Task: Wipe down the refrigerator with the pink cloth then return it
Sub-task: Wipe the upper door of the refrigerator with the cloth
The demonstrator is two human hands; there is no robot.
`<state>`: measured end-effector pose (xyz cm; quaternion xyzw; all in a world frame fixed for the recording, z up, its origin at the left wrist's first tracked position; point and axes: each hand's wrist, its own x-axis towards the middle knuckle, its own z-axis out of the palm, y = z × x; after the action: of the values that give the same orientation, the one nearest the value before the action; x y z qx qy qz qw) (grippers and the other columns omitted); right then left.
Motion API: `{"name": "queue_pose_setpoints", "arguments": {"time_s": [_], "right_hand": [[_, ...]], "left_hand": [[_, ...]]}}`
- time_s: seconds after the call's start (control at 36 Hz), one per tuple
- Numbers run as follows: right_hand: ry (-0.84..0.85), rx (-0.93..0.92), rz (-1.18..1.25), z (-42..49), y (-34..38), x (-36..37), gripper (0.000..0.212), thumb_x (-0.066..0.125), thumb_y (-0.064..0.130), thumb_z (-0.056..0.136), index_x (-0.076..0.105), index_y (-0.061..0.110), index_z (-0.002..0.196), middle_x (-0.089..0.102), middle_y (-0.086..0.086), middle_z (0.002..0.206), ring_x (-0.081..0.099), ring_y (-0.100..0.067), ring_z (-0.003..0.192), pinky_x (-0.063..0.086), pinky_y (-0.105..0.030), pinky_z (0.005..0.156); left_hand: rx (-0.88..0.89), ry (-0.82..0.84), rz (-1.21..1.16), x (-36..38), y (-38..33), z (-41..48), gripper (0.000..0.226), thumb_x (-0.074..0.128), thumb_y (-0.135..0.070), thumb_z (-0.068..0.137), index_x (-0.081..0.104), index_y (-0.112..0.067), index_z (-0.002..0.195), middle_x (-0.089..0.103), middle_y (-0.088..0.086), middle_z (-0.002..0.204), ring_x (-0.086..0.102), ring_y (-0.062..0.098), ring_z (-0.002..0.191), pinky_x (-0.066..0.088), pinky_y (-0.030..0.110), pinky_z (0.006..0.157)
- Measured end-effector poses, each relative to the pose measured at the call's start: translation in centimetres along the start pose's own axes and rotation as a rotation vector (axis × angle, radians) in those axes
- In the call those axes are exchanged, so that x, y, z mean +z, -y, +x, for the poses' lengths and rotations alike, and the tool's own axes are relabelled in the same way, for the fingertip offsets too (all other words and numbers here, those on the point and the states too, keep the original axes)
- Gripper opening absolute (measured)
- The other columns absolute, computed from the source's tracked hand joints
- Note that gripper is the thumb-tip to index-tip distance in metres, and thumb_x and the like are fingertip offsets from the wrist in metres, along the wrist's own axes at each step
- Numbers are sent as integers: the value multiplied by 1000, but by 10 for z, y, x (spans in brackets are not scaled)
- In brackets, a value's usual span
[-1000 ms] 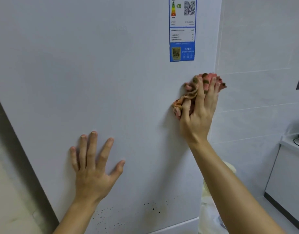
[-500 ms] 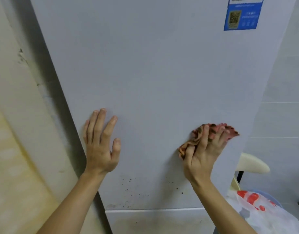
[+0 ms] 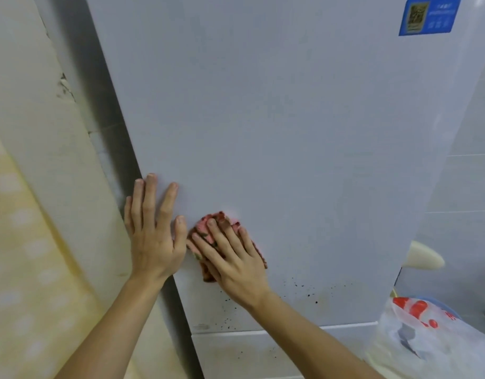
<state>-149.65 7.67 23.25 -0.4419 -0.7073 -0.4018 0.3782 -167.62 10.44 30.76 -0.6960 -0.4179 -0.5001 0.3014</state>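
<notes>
The cloth (image 3: 227, 218) is pink with dark marks. It lies bunched against the lower left part of the fridge (image 3: 276, 132) door, well above the seam at the bottom of the door. The right hand (image 3: 233, 266) lies on top of it with the fingers spread and nearly straight, and presses it flat onto the door; the cloth shows above the fingertips and at both sides of the hand. The left hand (image 3: 153, 242) is just beside it on the left, wide and flat on the door near its left edge, and holds nothing. Its thumb is very near the cloth.

Below and to the right of the right hand, small dark specks (image 3: 298, 285) are scattered on the door. A blue sticker (image 3: 427, 17) is at the top right corner. Left of the fridge stands a pale yellow wall (image 3: 30, 160). At the lower right is a white plastic bag (image 3: 427, 340) with red print.
</notes>
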Motion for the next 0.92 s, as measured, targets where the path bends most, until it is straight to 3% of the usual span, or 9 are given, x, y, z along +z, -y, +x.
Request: {"name": "queue_pose_setpoints", "arguments": {"time_s": [0.08,0.19,0.31,0.39,0.5,0.56,0.64,0.81,0.92], "right_hand": [[38,-24,-17,-4,-18,-6,59,54,25,106,37,26,162,24,-3,172,20,-22,160,3,-46,132],[-23,155,-21,-18,-61,-20,59,49,20,102,39,22,161,25,-7,171,20,-23,160,0,-48,132],[-68,365,-56,-36,-120,-43,58,42,28,106,31,19,162,32,-14,167,10,-22,162,-1,-50,131],[-114,568,26,-34,-127,-49,61,35,29,109,17,15,165,19,-21,170,-1,-28,162,-3,-52,131],[-133,700,151,-12,-94,-43,67,35,21,106,6,5,165,-1,-26,171,-6,-44,160,-4,-59,129],[-115,686,195,-3,-81,-41,69,36,20,106,5,5,165,-5,-28,171,-10,-44,159,-7,-59,129],[-111,566,202,1,-69,-34,63,41,19,107,18,3,164,4,-27,171,-9,-37,160,-5,-57,129],[-89,253,249,0,-51,-22,59,50,10,106,27,13,160,1,-8,174,-1,-29,162,2,-49,131],[-97,192,375,2,-48,-17,41,48,7,104,39,9,144,23,-18,168,2,-24,162,5,-46,132]], "left_hand": [[-13,-8,-7,3,-2,2,57,46,-26,103,41,-12,158,26,21,169,17,38,160,13,56,129],[-52,-40,-19,7,-8,1,57,48,-25,102,41,-13,157,27,20,169,18,38,159,13,55,129],[-33,-57,-57,10,-9,2,56,48,-21,102,39,-9,157,28,25,167,17,43,158,18,58,128],[-17,-53,-98,10,-8,3,56,48,-17,102,38,-4,156,26,30,166,13,45,159,15,54,129],[-40,-22,-97,7,-11,1,57,46,-17,103,35,-4,157,23,30,167,12,47,158,13,54,130],[-52,-11,-80,5,-13,1,58,45,-19,104,34,-5,158,22,29,168,12,47,159,13,55,130],[-80,9,-44,3,-16,-3,60,46,-21,104,31,-6,160,21,28,168,12,45,159,13,55,130],[-122,40,-8,4,-28,-14,61,47,-19,104,29,-2,160,21,32,167,13,48,158,15,57,130],[-144,42,-13,5,-36,-16,60,49,-13,103,31,5,158,22,36,165,15,52,156,17,60,129]]}}
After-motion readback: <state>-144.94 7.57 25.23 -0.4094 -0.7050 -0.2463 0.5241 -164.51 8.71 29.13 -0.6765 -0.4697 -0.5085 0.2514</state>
